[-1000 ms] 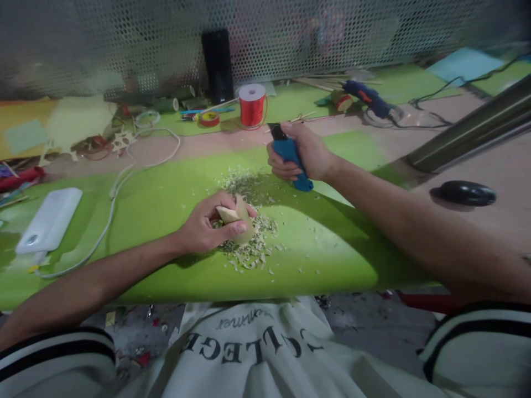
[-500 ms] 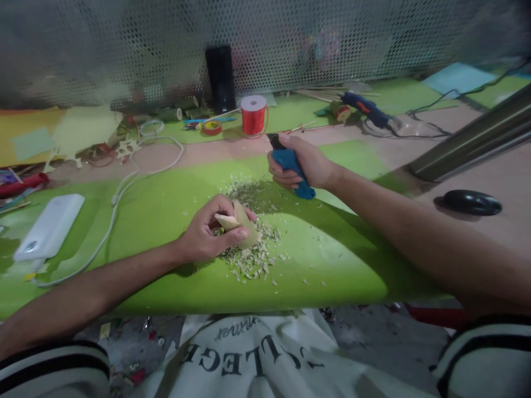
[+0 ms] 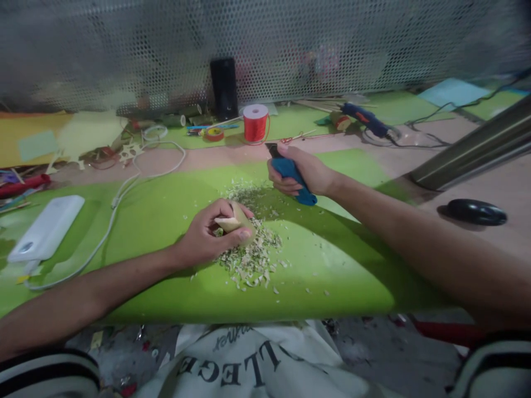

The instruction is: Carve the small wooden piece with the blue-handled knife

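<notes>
My left hand [image 3: 205, 235] is closed around a pale piece that looks like carved bamboo [image 3: 242, 220], with a pointed, notched end facing up. My thumb presses on its near side, and the fingers hide much of the rest. Beneath it lies a heap of pale shavings [image 3: 251, 268]. Off to the right and farther back, my right hand [image 3: 317, 171] grips a blue utility knife [image 3: 292, 176]. Its dark front end points up and left, with my thumb on top. The knife is held apart from the pale piece.
A green mat [image 3: 157, 215] covers the table. A white power bank [image 3: 47, 226] with its cable [image 3: 110, 232] lies left. Behind stand a red thread spool [image 3: 255, 124] and a phone [image 3: 224, 88]. On the right are a glue gun [image 3: 367, 119], a metal post [image 3: 473, 143] and a black mouse-like object [image 3: 477, 212].
The view has tilted up slightly, so most things sit a little lower. The pale piece has turned slightly in my left hand. The knife stays in my right hand.
</notes>
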Demonstrator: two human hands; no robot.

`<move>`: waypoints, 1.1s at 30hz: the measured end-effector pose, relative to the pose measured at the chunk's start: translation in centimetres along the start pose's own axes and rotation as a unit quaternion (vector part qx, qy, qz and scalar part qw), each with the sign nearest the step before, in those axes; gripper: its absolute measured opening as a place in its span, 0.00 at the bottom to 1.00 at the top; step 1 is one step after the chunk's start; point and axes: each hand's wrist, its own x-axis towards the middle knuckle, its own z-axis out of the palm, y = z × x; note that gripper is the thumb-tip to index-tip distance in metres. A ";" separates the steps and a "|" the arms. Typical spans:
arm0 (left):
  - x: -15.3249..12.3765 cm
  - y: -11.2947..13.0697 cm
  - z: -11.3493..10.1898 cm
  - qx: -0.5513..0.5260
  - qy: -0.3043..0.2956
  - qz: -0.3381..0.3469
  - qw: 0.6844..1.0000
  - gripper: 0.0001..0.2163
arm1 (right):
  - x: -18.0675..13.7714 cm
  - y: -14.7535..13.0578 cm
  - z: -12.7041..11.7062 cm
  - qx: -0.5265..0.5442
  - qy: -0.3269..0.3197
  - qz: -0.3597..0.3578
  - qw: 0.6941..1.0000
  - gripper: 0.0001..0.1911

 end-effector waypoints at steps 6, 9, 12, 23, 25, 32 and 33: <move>0.0 -0.2 -0.1 0.025 0.021 0.020 0.999 0.11 | 0.1 -0.1 0.1 -0.004 -0.004 0.009 1.000 0.28; -0.1 -0.1 -0.2 0.038 0.017 0.037 0.998 0.11 | 0.1 0.0 0.1 -0.010 0.000 0.014 1.000 0.28; -0.2 -0.1 -0.2 0.054 0.009 0.057 0.997 0.11 | 0.0 0.0 0.2 -0.021 0.000 0.019 1.000 0.28; -0.5 -0.2 -0.7 0.218 -0.026 0.122 0.968 0.07 | -0.1 0.0 0.3 -0.018 0.016 0.018 1.000 0.21; -0.5 -0.1 -0.7 0.271 -0.010 0.149 0.951 0.08 | -0.1 0.1 0.3 -0.021 0.019 0.017 0.999 0.21; -0.8 -1.6 -0.7 0.225 0.021 0.216 0.950 0.27 | -0.2 0.1 0.5 -0.043 0.024 0.018 0.999 0.20; -0.9 -1.7 -0.7 0.213 0.026 0.204 0.955 0.29 | -0.2 0.1 0.5 -0.048 0.027 0.020 0.998 0.20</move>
